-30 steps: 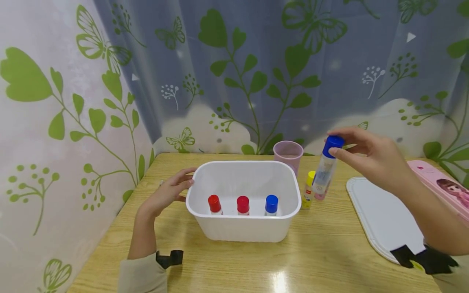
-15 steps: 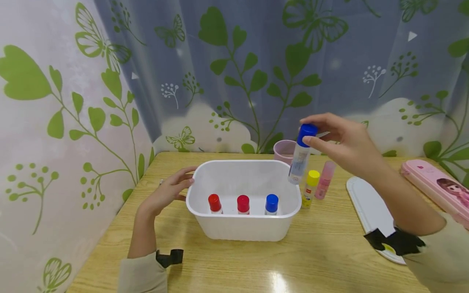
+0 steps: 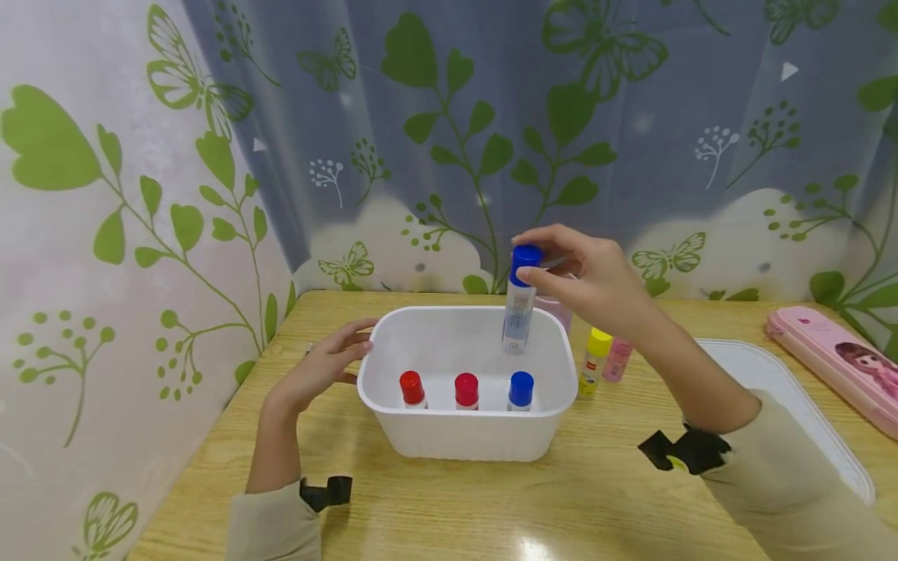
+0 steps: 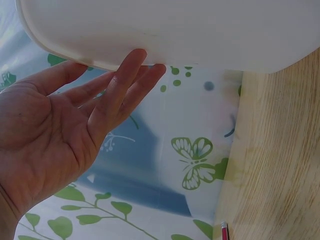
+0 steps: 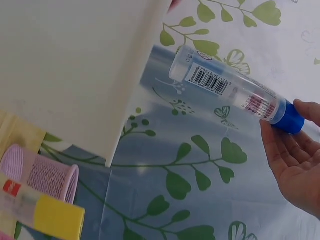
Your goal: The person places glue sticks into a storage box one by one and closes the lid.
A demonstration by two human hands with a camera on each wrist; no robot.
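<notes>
Three sticks [image 3: 466, 389]: upright in the white bin [image 3: 466, 438], centre of the frame; two red-capped, one blue-capped.
Tube [image 3: 519, 315]: clear, nearly upright, right of centre, lower end overlapping the bin's interior.
Right hand [image 3: 592, 284]: grip pinching the tube's blue cap [image 3: 526, 266].
Left hand [image 3: 328, 365]: grip relaxed, fingers touching the bin's left side.
Desk [image 3: 421, 510]: yellow stick [image 3: 594, 366], pink stick [image 3: 617, 361] right of the bin; pink case [image 3: 828, 362] far right.

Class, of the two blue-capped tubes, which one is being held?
The clear tube pinched by its blue cap in the right hand; the other blue-capped tube is inside the white bin, untouched.
</notes>
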